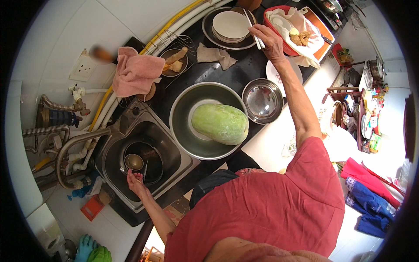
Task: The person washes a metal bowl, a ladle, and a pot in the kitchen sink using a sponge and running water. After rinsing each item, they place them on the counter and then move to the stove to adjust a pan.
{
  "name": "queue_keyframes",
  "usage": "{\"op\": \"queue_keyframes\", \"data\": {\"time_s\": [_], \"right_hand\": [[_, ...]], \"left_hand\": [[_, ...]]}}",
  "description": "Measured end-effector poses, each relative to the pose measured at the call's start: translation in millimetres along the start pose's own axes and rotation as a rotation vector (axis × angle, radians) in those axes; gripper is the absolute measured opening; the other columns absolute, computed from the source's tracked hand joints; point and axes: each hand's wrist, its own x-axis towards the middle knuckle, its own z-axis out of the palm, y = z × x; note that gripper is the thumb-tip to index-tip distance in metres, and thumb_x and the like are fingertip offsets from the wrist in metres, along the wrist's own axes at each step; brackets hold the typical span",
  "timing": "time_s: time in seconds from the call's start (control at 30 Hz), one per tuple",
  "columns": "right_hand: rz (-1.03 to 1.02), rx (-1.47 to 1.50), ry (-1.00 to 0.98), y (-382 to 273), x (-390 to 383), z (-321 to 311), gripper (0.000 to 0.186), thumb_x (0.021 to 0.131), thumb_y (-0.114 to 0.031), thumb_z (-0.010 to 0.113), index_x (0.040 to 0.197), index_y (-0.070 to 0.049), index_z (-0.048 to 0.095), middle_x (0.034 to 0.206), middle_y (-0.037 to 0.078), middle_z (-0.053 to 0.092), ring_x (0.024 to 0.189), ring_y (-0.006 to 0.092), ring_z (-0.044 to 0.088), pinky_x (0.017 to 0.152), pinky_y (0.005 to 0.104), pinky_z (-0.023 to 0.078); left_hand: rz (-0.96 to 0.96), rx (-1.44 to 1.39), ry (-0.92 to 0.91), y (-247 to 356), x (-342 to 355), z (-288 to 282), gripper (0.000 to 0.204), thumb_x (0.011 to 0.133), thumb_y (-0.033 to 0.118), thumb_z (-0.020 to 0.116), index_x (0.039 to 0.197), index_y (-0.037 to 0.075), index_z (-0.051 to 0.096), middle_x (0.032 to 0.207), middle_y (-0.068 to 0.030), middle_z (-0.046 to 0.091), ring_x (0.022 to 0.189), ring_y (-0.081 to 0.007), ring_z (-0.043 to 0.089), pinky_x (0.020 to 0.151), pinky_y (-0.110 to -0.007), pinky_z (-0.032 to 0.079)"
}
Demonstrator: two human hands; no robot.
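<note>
My right hand (267, 43) is closed on white chopsticks (254, 29) beside stacked white plates (228, 27) in a metal tray. My left hand (136, 182) reaches into the steel sink (173, 178), fingers curled at a metal ladle (133, 162) over a dark pan (156, 171); what they grip is unclear. Between my hands a large pale-green gourd (219, 124) lies in a big steel basin (183, 146). An empty steel bowl (262, 100) stands right of the basin, partly on a white plate (286, 76).
A red basket (287, 46) with cloth and food is at the back right. A pink towel (137, 72) hangs by a wire rack and a bowl of roots (174, 59). A bent faucet (65, 153) arches at the left. A cluttered shelf (360, 113) stands far right.
</note>
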Motion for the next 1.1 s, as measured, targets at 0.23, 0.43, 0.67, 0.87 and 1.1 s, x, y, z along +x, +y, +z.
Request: {"op": "queue_keyframes", "data": {"time_s": [0.23, 0.43, 0.67, 0.87, 1.1], "right_hand": [[-0.132, -0.067, -0.042, 4, -1, -4, 0.035, 0.073, -0.004, 0.06, 0.108, -0.01, 0.063, 0.105, 0.008, 0.063, 0.095, 0.0263, 0.063, 0.08, 0.0339, 0.053], [-0.261, -0.107, -0.166, 7, 1, -4, 0.035, 0.073, -0.003, 0.058, 0.108, -0.007, 0.061, 0.107, 0.008, 0.061, 0.098, 0.026, 0.061, 0.082, 0.0326, 0.052], [0.067, 0.103, -0.043, 20, -12, 1, 0.03, 0.074, -0.003, 0.067, 0.103, -0.012, 0.068, 0.103, 0.006, 0.066, 0.092, 0.0251, 0.064, 0.075, 0.0335, 0.054], [0.511, 0.46, 0.199, 14, -44, 38, 0.015, 0.084, -0.012, 0.068, 0.098, -0.007, 0.071, 0.092, 0.007, 0.069, 0.082, 0.0146, 0.064, 0.071, 0.0272, 0.05], [1.032, 0.925, 0.403, 32, -59, 68, 0.015, 0.08, -0.007, 0.07, 0.094, -0.001, 0.07, 0.091, 0.004, 0.068, 0.08, 0.0124, 0.062, 0.073, 0.0259, 0.051]], "left_hand": [[-0.018, -0.025, -0.022, -6, 5, -8, 0.028, 0.097, 0.027, 0.053, 0.118, 0.01, 0.059, 0.084, -0.0002, 0.059, 0.076, -0.0107, 0.059, 0.071, -0.025, 0.053], [-0.053, -0.011, -0.019, -5, 3, -8, 0.029, 0.097, 0.027, 0.053, 0.119, 0.01, 0.058, 0.085, -0.0001, 0.06, 0.077, -0.0109, 0.059, 0.072, -0.026, 0.053], [-0.072, -0.02, -0.027, -5, 0, -7, 0.031, 0.095, 0.032, 0.055, 0.118, 0.012, 0.058, 0.086, 0.0008, 0.058, 0.079, -0.0101, 0.057, 0.073, -0.025, 0.05], [-0.059, -0.011, -0.038, -3, -4, -4, 0.031, 0.095, 0.033, 0.056, 0.118, 0.012, 0.059, 0.088, 0.001, 0.058, 0.08, -0.0095, 0.057, 0.074, -0.024, 0.05], [-0.074, -0.009, -0.04, -3, -4, -6, 0.031, 0.095, 0.032, 0.056, 0.119, 0.012, 0.059, 0.087, 0.0006, 0.058, 0.079, -0.0096, 0.057, 0.073, -0.025, 0.05]]}}
